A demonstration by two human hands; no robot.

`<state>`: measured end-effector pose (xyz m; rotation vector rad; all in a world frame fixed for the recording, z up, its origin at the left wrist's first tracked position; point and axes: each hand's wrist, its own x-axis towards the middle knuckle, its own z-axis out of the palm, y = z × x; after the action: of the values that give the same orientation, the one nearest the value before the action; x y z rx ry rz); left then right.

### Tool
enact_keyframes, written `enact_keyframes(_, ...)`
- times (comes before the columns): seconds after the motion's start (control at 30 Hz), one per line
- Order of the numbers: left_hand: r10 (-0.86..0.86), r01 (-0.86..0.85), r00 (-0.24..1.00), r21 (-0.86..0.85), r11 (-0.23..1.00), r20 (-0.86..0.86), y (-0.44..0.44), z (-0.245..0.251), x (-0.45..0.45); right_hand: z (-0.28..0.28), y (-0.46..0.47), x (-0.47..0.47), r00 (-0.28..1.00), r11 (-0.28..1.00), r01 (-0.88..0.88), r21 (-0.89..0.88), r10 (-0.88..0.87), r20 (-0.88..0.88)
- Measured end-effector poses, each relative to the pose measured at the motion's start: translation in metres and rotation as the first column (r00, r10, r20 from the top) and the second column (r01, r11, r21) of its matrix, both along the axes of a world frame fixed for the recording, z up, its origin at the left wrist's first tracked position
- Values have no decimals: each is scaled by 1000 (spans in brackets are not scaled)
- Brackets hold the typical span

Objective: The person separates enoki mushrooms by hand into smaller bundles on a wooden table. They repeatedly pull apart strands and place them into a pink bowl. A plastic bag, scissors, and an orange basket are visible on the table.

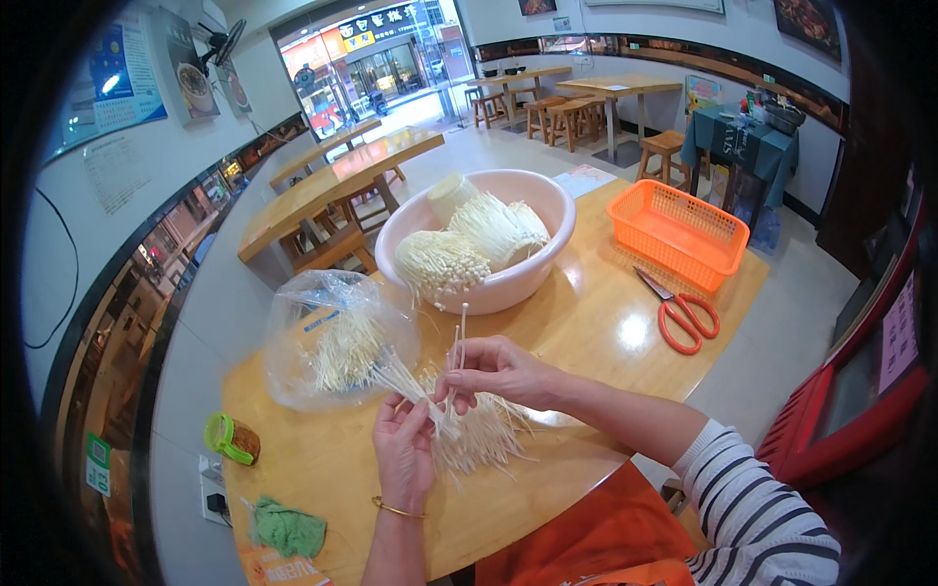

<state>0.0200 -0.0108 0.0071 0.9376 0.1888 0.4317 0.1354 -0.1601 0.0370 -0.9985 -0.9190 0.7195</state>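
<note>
My left hand (407, 439) pinches a small bunch of enoki mushrooms (399, 379) between thumb and fingers, their tips pointing up and left. Close beside it, my right hand (487, 372) grips a few single enoki stems (462, 333) that stand upright out of the fingers. Under both hands lies a loose pile of enoki strands (484, 439) on the wooden table (352, 469). A clear plastic bag (286, 366) with more loose enoki (348, 355) inside sits left of the hands. Beyond them stands a pale pink basin (513, 286) holding several thick enoki clumps (487, 227).
Red-handled scissors (681, 315) lie on the right side, near an orange plastic basket (678, 234). At the left edge are a jar with a green lid (233, 438) and a green cloth (289, 527). More wooden tables (344, 183) and stools (663, 150) stand farther off.
</note>
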Motion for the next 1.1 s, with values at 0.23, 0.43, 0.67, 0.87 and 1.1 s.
enact_keyframes(0.23, -4, 3, 1000, 40, 999, 24, 2, 2, 0, 2, -4, 8, 991, 998, -48, -48, 42, -124)
enact_keyframes(0.43, -60, 57, 998, 221, 974, 5, -9, 3, -2, -15, 7, 0, 993, 973, 92, -210, -74, 95)
enact_keyframes(0.67, -81, 83, 997, 257, 963, -15, -7, 2, -2, -17, 8, -1, 993, 972, 114, -207, -113, 15)
enact_keyframes(0.87, -52, 55, 998, 271, 961, -21, -10, 3, -1, -20, 9, -3, 993, 984, 119, -133, -116, 34)
enact_keyframes(1.1, -23, 23, 1000, 41, 999, 5, -7, 1, -1, -17, 8, 0, 997, 997, 65, -42, -63, 34)
